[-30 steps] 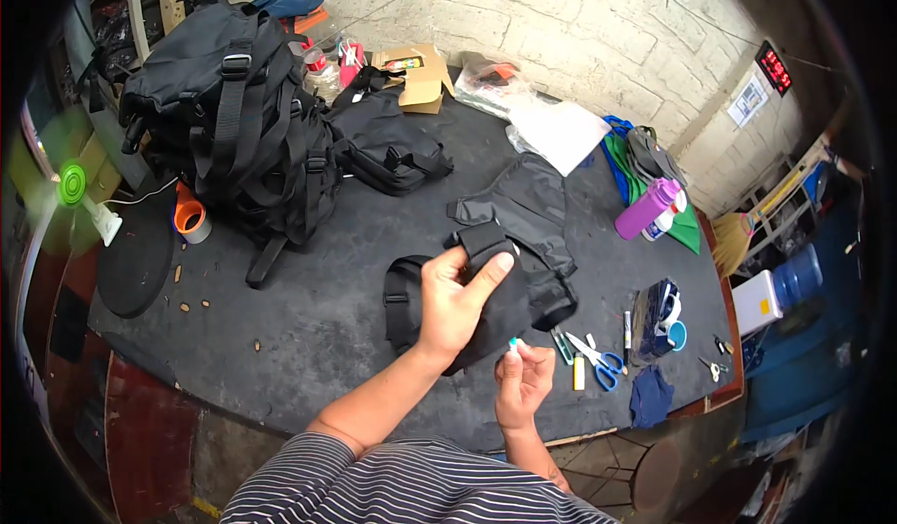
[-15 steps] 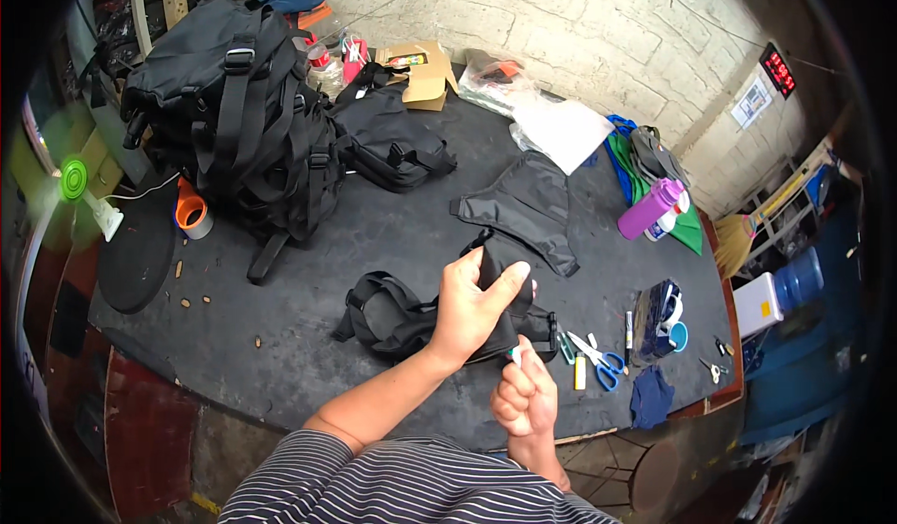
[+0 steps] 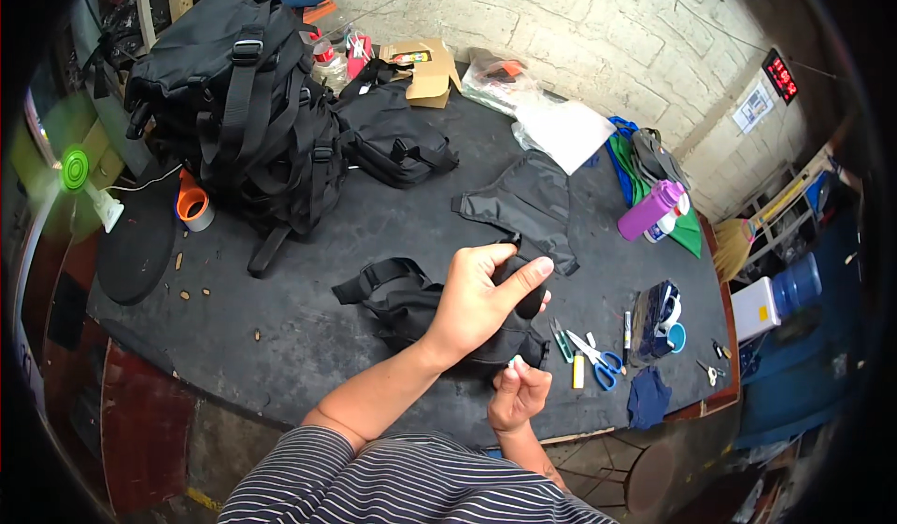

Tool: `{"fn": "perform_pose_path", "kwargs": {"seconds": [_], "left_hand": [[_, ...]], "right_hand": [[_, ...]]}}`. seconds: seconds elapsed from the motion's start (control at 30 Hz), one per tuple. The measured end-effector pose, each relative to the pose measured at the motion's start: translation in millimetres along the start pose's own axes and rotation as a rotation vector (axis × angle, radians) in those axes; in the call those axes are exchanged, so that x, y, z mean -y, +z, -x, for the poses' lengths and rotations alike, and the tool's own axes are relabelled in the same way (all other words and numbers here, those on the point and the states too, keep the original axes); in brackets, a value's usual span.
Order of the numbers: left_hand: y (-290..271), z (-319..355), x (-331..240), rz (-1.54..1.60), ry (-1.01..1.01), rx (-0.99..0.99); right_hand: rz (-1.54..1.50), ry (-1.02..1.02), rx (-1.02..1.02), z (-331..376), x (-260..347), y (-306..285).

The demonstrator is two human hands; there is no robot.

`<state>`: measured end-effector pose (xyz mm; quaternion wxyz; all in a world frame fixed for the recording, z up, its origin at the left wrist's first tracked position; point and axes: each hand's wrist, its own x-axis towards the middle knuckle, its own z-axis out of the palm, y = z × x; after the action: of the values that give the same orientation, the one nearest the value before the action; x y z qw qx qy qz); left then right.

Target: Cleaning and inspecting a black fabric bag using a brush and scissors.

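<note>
My left hand point(image 3: 467, 304) is wrapped round the upper part of a black fabric bag point(image 3: 402, 314), its thumb stretched along the cloth. The bag hangs low over the near middle of the table, with a wide strap and buckle point(image 3: 385, 274) trailing to the left. At the bag's lower right edge, my right hand point(image 3: 519, 398) is closed in a pinch. A small pale, greenish bit shows at its fingertips, too small to name. Folds of cloth and my left hand hide much of the bag's right side.
Right of my hands lie green thread snips point(image 3: 562, 341), blue-handled scissors point(image 3: 605, 363) and a yellow lighter-shaped item point(image 3: 577, 371). A large black backpack point(image 3: 234, 104) stands at the left. A flat black panel point(image 3: 523, 202) and purple bottle point(image 3: 649, 212) are farther back.
My left hand has shifted slightly right and turned the cloth. The strap loop at the left has flattened. My right hand's fingertips have moved a little down, still pinched.
</note>
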<state>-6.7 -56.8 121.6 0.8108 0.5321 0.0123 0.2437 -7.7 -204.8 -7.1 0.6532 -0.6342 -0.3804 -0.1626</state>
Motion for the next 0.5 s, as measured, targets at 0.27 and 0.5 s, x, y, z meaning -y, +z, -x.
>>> {"fn": "perform_pose_path", "kwargs": {"seconds": [0.27, 0.5], "left_hand": [[0, 3, 7, 0.131, -0.026, -0.149], [-12, -5, 7, 0.105, -0.029, -0.084]], "right_hand": [[-1.413, 0.897, 0.179, -46, 41, -15], [-0.241, 0.323, 0.097, -15, 14, -12]]}}
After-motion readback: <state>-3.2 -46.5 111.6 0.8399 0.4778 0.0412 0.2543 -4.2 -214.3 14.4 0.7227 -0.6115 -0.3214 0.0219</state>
